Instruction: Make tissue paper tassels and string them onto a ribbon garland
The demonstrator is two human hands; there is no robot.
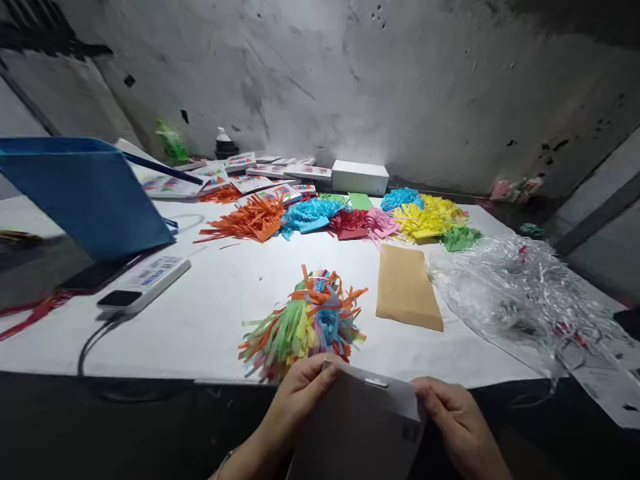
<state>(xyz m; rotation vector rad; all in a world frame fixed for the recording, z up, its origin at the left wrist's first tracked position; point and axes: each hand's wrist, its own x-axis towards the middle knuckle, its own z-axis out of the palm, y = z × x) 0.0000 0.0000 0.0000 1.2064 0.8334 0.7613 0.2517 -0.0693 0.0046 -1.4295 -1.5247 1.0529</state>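
A thin grey-white cardboard box (357,433) with a hang slot near its top is held upright at the table's front edge, its face in shadow. My left hand (303,393) pinches its upper left corner between thumb and fingers. On the upper right edge, my right hand (455,417) has a similar pinch grip. Just beyond the left hand lies a multicoloured bundle of tissue-paper tassels (305,323). A brown paper envelope (407,287) rests flat on the white table, beyond the right hand and apart from it.
Piles of orange tissue fringe (250,219), blue fringe (307,213) and yellow fringe (430,215) line the back, with printed flat boxes (270,172) behind. A clear plastic bag (520,293) covers the right side. A blue bin (85,193) and a corded white device (145,283) stand left.
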